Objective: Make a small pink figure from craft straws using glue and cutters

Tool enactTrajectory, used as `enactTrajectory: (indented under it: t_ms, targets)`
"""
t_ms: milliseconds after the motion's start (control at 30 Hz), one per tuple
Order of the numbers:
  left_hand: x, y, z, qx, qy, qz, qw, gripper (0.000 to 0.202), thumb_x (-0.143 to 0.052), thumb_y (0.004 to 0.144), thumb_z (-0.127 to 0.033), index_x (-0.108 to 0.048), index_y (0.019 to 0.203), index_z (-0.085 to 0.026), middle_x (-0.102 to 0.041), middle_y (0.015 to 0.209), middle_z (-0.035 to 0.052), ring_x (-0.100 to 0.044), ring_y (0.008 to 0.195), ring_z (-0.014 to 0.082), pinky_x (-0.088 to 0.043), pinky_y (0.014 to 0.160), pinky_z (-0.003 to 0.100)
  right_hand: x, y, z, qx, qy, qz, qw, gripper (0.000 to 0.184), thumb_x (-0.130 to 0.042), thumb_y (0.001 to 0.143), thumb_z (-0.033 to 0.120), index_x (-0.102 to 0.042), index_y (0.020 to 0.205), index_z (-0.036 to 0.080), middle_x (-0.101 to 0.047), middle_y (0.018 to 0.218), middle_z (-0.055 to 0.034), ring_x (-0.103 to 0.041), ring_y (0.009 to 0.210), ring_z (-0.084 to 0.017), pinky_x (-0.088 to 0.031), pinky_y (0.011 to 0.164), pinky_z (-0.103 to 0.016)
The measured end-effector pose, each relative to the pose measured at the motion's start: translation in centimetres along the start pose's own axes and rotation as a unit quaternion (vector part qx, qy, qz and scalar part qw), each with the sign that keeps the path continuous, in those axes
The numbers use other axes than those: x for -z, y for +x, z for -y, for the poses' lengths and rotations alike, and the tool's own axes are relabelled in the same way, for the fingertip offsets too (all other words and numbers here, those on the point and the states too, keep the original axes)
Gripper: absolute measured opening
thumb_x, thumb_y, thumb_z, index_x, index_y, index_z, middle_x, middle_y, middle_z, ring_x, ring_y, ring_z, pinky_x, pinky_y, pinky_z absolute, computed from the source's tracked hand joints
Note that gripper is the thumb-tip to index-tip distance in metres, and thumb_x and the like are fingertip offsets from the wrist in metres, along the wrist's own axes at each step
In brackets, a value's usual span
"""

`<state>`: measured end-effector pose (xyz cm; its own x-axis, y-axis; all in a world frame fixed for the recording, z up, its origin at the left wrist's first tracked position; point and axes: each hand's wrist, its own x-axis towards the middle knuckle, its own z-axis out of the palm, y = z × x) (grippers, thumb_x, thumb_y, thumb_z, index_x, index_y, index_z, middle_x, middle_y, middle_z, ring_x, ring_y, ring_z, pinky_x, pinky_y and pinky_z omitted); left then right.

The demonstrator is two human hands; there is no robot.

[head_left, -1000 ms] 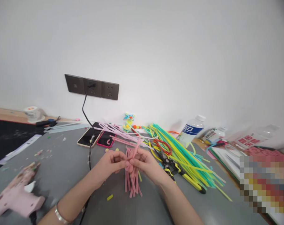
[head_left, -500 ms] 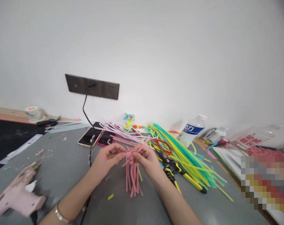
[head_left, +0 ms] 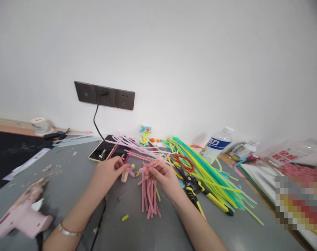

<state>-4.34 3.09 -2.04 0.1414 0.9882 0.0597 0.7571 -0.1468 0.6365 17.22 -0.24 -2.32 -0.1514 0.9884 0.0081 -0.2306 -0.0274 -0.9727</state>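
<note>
My right hand (head_left: 161, 174) is closed in a pinch on a pink pipe cleaner (head_left: 164, 160). One end points up and right past my fingers, and a folded part shows at the left of the fingertips. Beneath that hand lie several short pink pipe cleaner pieces (head_left: 149, 202). To their left is my left hand (head_left: 110, 174), apart from the pipe cleaner, with thumb and fingers drawn together. Its fingertips are beside a small pink and cream piece (head_left: 124, 176); whether they grip anything is unclear. Small colourful bits (head_left: 132, 172) lie between my hands.
Yellow-black pliers (head_left: 197, 188) and long green and yellow pipe cleaners (head_left: 213, 174) lie right. A bottle (head_left: 217, 143) stands behind. Two phones (head_left: 102, 150) lie at the back, crossed by a black cable (head_left: 95, 122). A pink glue gun (head_left: 22, 216) lies left.
My left hand has let go of the pink pipe cleaner and moved left and slightly down. My right hand still holds it. Small pieces formerly behind the left hand now show.
</note>
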Motion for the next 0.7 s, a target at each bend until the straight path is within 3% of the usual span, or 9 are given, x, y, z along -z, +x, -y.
enactTrajectory:
  t_ms: [100, 267, 400, 533, 700]
  targets:
    - [0.3, -0.1, 0.0, 0.012, 0.053, 0.015, 0.998, 0.033, -0.06, 0.08, -0.051, -0.055, 0.067, -0.022, -0.065, 0.065, -0.0023, -0.06, 0.064, 0.0189, -0.032, 0.06, 0.027, 0.1, 0.1, -0.1, 0.019, -0.044, -0.002, 0.999, 0.028, -0.077, 0.074, 0.042, -0.07, 0.082, 0.016, -0.074, 0.074, -0.0047, -0.065, 0.065, -0.015, -0.053, 0.064, -0.027]
    - [0.5, -0.8, -0.9, -0.026, 0.124, 0.052, 0.991, 0.029, -0.07, 0.072, -0.047, -0.054, 0.074, -0.022, -0.071, 0.072, -0.0013, -0.066, 0.075, 0.0232, -0.033, 0.069, 0.03, 0.5, 0.4, -0.3, 0.034, -0.062, -0.013, 0.997, 0.028, -0.076, 0.074, 0.043, -0.071, 0.082, 0.017, -0.074, 0.076, -0.0044, -0.065, 0.068, -0.016, -0.052, 0.067, -0.028]
    - [0.0, -1.2, -1.2, -0.06, 0.166, 0.048, 0.983, 0.018, -0.065, 0.078, -0.037, -0.055, 0.083, -0.022, -0.073, 0.078, -0.0003, -0.067, 0.082, 0.0261, -0.033, 0.078, 0.036, 0.5, 0.6, -0.3, 0.047, -0.081, -0.024, 0.995, 0.026, -0.076, 0.072, 0.042, -0.07, 0.077, 0.017, -0.071, 0.071, -0.0023, -0.062, 0.063, -0.014, -0.048, 0.062, -0.026]
    - [-0.7, -1.4, -1.5, -0.093, 0.126, 0.012, 0.988, 0.003, -0.057, 0.083, -0.024, -0.055, 0.086, -0.023, -0.072, 0.084, -0.0012, -0.067, 0.082, 0.0222, -0.035, 0.082, 0.037, 0.3, 0.5, -0.1, 0.034, -0.074, -0.025, 0.996, 0.026, -0.077, 0.071, 0.041, -0.07, 0.077, 0.016, -0.071, 0.069, -0.002, -0.063, 0.062, -0.015, -0.049, 0.061, -0.026]
    - [-1.5, -1.5, -2.1, -0.155, -0.014, -0.093, 0.983, 0.012, -0.057, 0.08, -0.019, -0.054, 0.091, -0.023, -0.067, 0.086, -0.0002, -0.065, 0.079, 0.0188, -0.045, 0.075, 0.031, -0.4, 0.2, 0.2, 0.044, -0.054, -0.023, 0.997, 0.025, -0.078, 0.069, 0.041, -0.071, 0.075, 0.017, -0.072, 0.068, -0.0021, -0.064, 0.062, -0.016, -0.052, 0.061, -0.028]
